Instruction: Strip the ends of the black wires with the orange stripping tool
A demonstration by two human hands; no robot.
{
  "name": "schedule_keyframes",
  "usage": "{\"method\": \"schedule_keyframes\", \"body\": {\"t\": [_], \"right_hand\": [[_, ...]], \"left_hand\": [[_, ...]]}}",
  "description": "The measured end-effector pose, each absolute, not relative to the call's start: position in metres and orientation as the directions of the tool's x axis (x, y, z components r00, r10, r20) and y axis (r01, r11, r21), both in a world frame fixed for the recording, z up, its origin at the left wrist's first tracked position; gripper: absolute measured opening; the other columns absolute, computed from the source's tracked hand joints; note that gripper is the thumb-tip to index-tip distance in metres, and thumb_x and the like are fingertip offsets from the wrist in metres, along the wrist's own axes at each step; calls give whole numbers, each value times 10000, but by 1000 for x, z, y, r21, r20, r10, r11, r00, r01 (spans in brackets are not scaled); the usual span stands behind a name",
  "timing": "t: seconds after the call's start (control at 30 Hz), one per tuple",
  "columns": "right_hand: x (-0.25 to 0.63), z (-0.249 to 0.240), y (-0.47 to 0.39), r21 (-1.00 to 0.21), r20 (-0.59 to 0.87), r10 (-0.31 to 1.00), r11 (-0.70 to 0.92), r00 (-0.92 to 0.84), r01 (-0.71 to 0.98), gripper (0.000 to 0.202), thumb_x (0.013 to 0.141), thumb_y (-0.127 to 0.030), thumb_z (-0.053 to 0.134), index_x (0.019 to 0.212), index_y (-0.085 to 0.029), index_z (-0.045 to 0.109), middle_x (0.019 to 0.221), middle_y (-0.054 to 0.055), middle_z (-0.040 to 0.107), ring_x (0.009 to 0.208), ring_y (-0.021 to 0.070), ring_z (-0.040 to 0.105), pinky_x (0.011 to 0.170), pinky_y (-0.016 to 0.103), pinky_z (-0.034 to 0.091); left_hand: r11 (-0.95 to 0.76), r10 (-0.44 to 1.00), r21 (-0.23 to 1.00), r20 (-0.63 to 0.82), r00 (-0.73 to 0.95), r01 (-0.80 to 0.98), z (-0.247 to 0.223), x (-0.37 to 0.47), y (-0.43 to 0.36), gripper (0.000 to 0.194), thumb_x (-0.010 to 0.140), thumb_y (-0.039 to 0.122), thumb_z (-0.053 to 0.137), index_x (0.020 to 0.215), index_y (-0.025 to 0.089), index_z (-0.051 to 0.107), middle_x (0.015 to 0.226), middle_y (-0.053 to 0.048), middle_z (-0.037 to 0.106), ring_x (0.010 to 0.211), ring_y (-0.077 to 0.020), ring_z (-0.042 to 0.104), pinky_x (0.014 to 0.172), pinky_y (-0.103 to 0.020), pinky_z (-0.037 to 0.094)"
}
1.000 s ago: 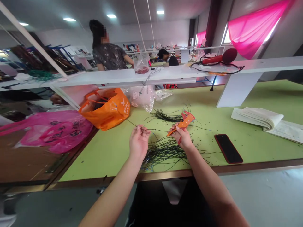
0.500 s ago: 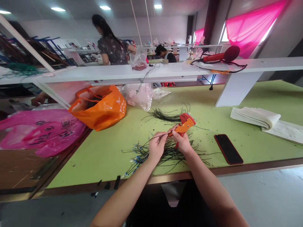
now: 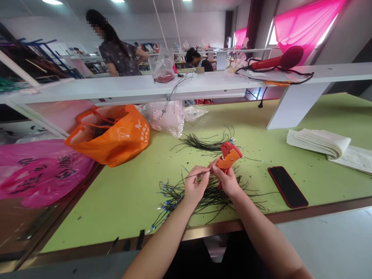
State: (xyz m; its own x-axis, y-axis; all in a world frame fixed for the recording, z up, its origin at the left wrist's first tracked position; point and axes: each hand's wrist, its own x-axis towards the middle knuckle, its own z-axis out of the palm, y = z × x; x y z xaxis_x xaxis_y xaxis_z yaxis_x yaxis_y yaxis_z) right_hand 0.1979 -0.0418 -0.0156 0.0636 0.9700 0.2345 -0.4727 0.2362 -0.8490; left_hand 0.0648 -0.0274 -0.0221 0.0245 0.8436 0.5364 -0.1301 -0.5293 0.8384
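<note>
My right hand (image 3: pixel 228 181) is wrapped round the handles of an orange and red wire stripper (image 3: pixel 229 159), whose head points up and away. Between the closed fingers of my left hand (image 3: pixel 197 184) is a thin black wire (image 3: pixel 200 173), and its end lies close to my right fingertips by the tool. Under both hands spreads a loose bundle of black wires (image 3: pixel 212 197), several with blue ends at the left. Beyond the stripper lies a second, smaller bundle of black wires (image 3: pixel 200 143).
A phone (image 3: pixel 287 186) and folded paper (image 3: pixel 319 143) lie to the right. An orange bag (image 3: pixel 116 135), a pink bag (image 3: pixel 46 170) and a clear plastic bag (image 3: pixel 165 116) stand left. A white shelf (image 3: pixel 116 87) spans the table; people are beyond it.
The camera view has shifted slightly. My hands stay close together with the wire and the wire stripper, and the stripper's head is tilted a little more upright.
</note>
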Motion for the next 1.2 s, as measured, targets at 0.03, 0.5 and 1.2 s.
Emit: {"method": "schedule_keyframes", "body": {"t": [0.03, 0.5, 1.2], "right_hand": [[197, -16, -42, -856, 249, 967, 248, 60, -453, 263, 846, -433, 806, 857, -206, 674, 818, 23, 635, 774, 187, 594, 796, 328, 540], [226, -20, -48, -864, 33, 723, -326, -690, -383, 493, 879, -590, 722, 1056, -134, 662, 876, 91, 717, 805, 226, 717, 754, 338, 578], [222, -17, -50, -866, -4, 723, -348, -691, -360, 484, 875, -592, 729, 1007, -131, 661, 833, 82, 717, 781, 225, 719, 735, 334, 582]], "left_hand": [[-543, 835, 833, 549, 38, -106, -22, 63, -28, 131, 852, 353, 782, 868, 225, 804, 795, -64, 716, 726, -175, 665, 660, -283, 547], [-254, 948, 817, 106, -299, -518, -5, 34, -5, 421, 564, 461, 971, 787, 169, 765, 715, -37, 752, 579, -121, 659, 538, -226, 532], [-346, 915, 863, 223, -337, -368, -11, 41, -8, 313, 661, 409, 910, 771, 179, 729, 738, -33, 750, 612, -142, 676, 622, -273, 578]]}}
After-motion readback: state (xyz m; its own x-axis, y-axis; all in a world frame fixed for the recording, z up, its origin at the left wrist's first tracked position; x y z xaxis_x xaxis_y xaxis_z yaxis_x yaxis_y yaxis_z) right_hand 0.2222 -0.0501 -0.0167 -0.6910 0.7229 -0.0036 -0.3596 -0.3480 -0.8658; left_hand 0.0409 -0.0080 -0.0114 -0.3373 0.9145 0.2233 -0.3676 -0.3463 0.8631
